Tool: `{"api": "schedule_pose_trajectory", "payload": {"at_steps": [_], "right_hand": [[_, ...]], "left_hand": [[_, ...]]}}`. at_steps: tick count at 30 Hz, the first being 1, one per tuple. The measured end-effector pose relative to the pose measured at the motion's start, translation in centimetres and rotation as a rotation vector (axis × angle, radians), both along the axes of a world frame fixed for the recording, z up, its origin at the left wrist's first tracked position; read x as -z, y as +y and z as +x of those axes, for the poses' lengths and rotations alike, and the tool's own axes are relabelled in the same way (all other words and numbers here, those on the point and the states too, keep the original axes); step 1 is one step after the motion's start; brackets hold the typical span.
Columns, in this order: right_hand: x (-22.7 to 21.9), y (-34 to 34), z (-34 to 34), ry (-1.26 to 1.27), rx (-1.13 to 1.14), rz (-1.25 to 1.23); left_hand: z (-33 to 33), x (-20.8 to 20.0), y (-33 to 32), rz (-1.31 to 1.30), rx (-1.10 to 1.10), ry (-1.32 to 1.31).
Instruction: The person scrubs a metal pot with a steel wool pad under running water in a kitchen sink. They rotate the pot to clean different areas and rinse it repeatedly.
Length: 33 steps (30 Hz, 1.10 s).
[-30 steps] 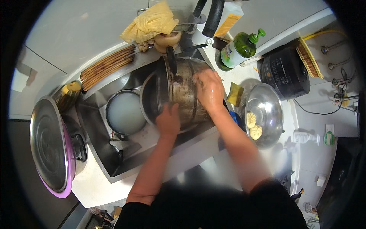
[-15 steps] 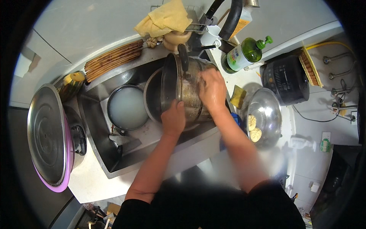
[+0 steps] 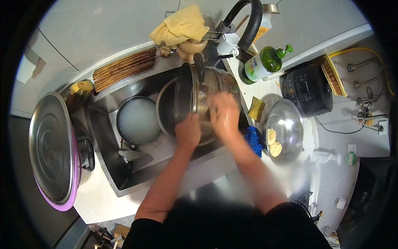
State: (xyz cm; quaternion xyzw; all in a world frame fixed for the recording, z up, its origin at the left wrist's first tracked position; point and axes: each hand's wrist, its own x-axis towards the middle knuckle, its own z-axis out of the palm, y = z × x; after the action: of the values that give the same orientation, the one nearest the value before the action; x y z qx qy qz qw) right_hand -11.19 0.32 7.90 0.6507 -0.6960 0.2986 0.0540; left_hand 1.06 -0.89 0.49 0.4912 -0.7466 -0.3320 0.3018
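A large steel pot [image 3: 204, 89] lies tipped on its side in the sink [image 3: 112, 174], its dark mouth facing left and a black handle [image 3: 199, 66] at the top of the rim. My left hand [image 3: 188, 130] is closed round the near part of that rim. Against the stained outer wall, my right hand [image 3: 224, 114] is pressed with its fingers curled; motion blurs it, and whatever lies under the fingers is hidden. Another pot [image 3: 163, 106] shows partly behind the tipped one. Left of it sits a round pan [image 3: 139, 120] of cloudy water, beside a knife-like blade [image 3: 129, 155].
Bundled brown sticks [image 3: 124, 68] lie along the sink's back edge, below a yellow cloth [image 3: 180, 25]. A black faucet [image 3: 252, 25] and green soap bottle [image 3: 265, 64] stand behind. Rightward are a sponge [image 3: 256, 109], a blue cloth [image 3: 253, 141] and a metal bowl [image 3: 290, 128] holding buns.
My right hand has slid left and toward me along the pot's outer wall. The left hand stays on the rim, and the pot has barely shifted.
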Motion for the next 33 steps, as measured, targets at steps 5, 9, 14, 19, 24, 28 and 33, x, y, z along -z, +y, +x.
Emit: {"api": "schedule_pose_trajectory", "payload": {"at_steps": [5,9,14,19,24,28,33], "right_hand": [[0.2,1.0,1.1,-0.087,-0.045,-0.003],[-0.7,-2.4,-1.2,-0.077,0.083,-0.054],[0.2,1.4,2.8,-0.150,-0.071,-0.024],[-0.3,-1.6,1.4,-0.117,0.033,-0.034],[-0.4,-2.4,1.6,-0.034,0.051,-0.031],[0.0,0.3,2.9,-0.032,-0.084,0.009],[-1.0,-3.7,0.6,0.000,0.055,-0.030]], "left_hand": [[-0.5,0.8,0.2,-0.104,-0.062,0.200],[-0.5,-0.3,0.2,0.073,-0.048,0.068],[-0.2,0.5,-0.1,0.032,-0.069,0.130],[0.3,-0.1,-0.9,0.130,-0.039,0.099],[0.4,-0.1,-1.0,0.119,-0.051,0.124],[0.7,0.0,-1.1,0.120,-0.078,0.145],[0.2,0.1,-1.2,0.083,-0.080,0.147]]}}
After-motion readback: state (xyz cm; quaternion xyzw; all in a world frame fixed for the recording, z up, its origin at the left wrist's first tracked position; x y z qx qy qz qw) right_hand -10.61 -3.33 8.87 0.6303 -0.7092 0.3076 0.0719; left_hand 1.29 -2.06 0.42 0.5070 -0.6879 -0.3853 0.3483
